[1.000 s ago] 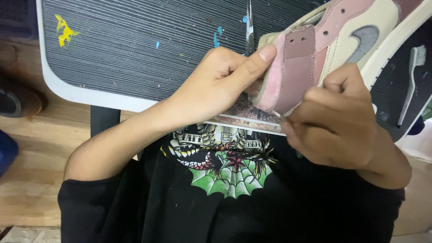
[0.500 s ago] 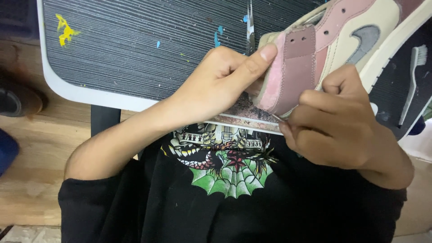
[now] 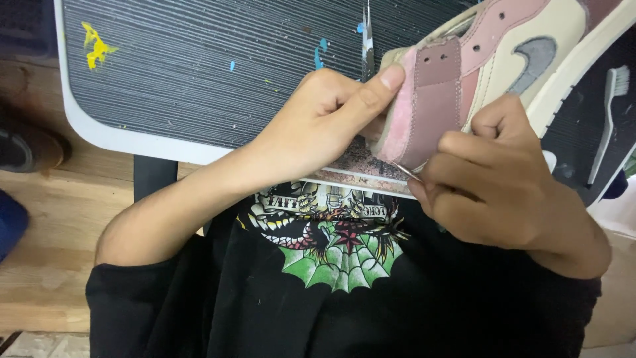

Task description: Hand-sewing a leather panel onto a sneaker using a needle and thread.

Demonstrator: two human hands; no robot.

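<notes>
1. The left hand (image 3: 324,126) holds a pink, maroon and cream leather sneaker (image 3: 483,73) at its heel end, the thumb pressed flat along the pink suede collar and the fingers curled behind; the grip is closed on the shoe.
2. The right hand (image 3: 497,185) is bunched below the sneaker, its fingertips pressed together and pinching a thin metal needle-like tool (image 3: 404,172) whose tip touches the lower edge of the maroon heel panel.
3. The sneaker is held tilted, above the near edge of the bench (image 3: 199,79), sole pointing up and to the right, between the two hands.
4. The bench carries a dark ribbed mat with a white border, marked with yellow and blue paint flecks.
5. A white-handled brush (image 3: 609,119) lies at the right side, well apart from the left hand and partly behind the sneaker's sole.
6. A worn rusty-looking flat board (image 3: 358,169) sits under the hands at the bench edge.
7. The person wears a black printed shirt (image 3: 331,265) with a green web design.
8. A wooden floor (image 3: 46,232) shows at left.
</notes>
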